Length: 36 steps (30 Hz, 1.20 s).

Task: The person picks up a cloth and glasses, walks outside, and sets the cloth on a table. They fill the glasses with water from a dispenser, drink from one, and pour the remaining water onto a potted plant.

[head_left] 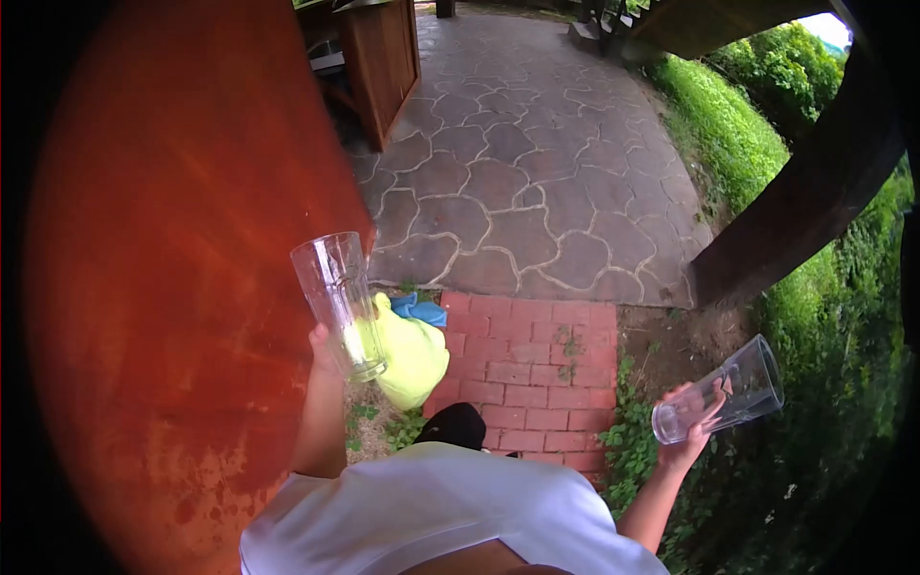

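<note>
My left hand (327,350) is wrapped round a tall clear drinking glass (331,278), which stands nearly upright with a slight tilt. A bright yellow cloth (414,364) shows right beside and behind that glass; I cannot tell whether the hand grips it too. Bunched blue fabric (420,310) lies against the yellow one's upper edge. Out to the right, my right hand (682,426) holds a second clear drinking glass (743,383) near its base, tipped so its mouth points up and right. Part of the fingers shows through the glass.
An orange-red wall (172,287) rises close on my left. Red brick paving (527,374) leads to a stone-paved floor (517,182). A wooden counter (381,72) stands ahead left, a dark slanted post (795,211) at right. Plants (623,450) border the bricks.
</note>
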Available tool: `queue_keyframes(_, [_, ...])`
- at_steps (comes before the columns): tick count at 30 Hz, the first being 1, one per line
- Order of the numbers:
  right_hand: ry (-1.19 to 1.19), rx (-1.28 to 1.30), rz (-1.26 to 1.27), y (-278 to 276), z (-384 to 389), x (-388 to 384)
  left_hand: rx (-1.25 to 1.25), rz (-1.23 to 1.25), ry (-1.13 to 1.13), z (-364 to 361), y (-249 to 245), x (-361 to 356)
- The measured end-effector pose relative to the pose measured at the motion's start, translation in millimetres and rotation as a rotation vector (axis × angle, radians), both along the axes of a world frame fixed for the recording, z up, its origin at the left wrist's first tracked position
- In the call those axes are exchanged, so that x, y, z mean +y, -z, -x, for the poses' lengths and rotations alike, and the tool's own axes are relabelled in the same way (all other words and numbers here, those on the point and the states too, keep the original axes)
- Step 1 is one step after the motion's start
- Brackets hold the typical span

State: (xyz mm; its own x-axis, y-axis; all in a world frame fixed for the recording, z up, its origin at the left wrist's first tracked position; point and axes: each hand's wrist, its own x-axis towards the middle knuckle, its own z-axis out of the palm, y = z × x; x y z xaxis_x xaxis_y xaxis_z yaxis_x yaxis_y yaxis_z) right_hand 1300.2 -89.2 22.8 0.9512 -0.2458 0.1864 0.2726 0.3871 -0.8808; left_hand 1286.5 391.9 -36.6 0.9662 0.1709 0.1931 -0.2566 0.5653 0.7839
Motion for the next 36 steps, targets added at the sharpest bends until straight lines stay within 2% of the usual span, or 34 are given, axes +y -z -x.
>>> queue_keyframes(4, [-0.138,-0.066,0.008,-8.8,-195.7,31.9,-0.019,0.024,-0.042,-139.4,1.6,21.9])
queue_keyframes(6, [-0.116,-0.059,-0.001,-1.7,-269.9,44.4,0.045,0.024,-0.03,-215.9,24.6,40.0])
queue_keyframes(8, [-0.121,-0.118,0.045,-8.6,-353.9,56.1,-0.014,0.056,-0.194,-310.7,10.9,27.2])
queue_keyframes(9, [-0.097,-0.092,0.051,-16.2,-387.7,62.0,0.009,0.041,-0.176,-358.0,6.5,24.9])
queue_keyframes(12, [-0.102,-0.072,0.029,-20.6,-492.8,48.5,0.081,0.075,0.076,-493.9,1.1,29.5])
queue_keyframes(16, [0.014,-0.019,0.154,-5.5,-649.5,36.6,-0.051,0.055,0.292,-695.0,-17.2,39.3])
queue_keyframes(20, [0.053,0.022,0.246,29.0,-826.4,17.0,0.068,-0.024,0.236,-861.0,-22.8,43.1])
queue_keyframes(22, [0.0,0.003,0.253,32.4,-931.1,25.4,0.026,-0.024,0.218,-950.1,-42.0,41.6])
queue_keyframes(23, [-0.034,-0.001,0.236,29.2,-984.2,37.0,0.064,-0.046,0.064,-986.3,-39.8,41.0])
queue_keyframes(26, [-0.231,-0.032,0.093,-1.1,-1149.2,104.7,0.016,-0.035,0.19,-1092.6,-53.2,68.7])
queue_keyframes(28, [-0.321,-0.043,0.087,-20.7,-1256.5,149.7,-0.001,0.007,0.276,-1163.1,-53.7,96.5])
queue_keyframes(30, [-0.381,-0.07,0.039,-34.5,-1354.9,192.9,-0.058,0.039,0.261,-1232.3,-48.3,121.0])
queue_keyframes(33, [-0.439,-0.113,-0.001,-44.7,-1503.4,251.1,0.006,0.043,0.036,-1351.3,-59.9,152.6])
queue_keyframes(36, [-0.462,-0.154,0.009,-30.0,-1620.1,287.1,-0.004,0.013,-0.047,-1490.1,-41.9,198.3])
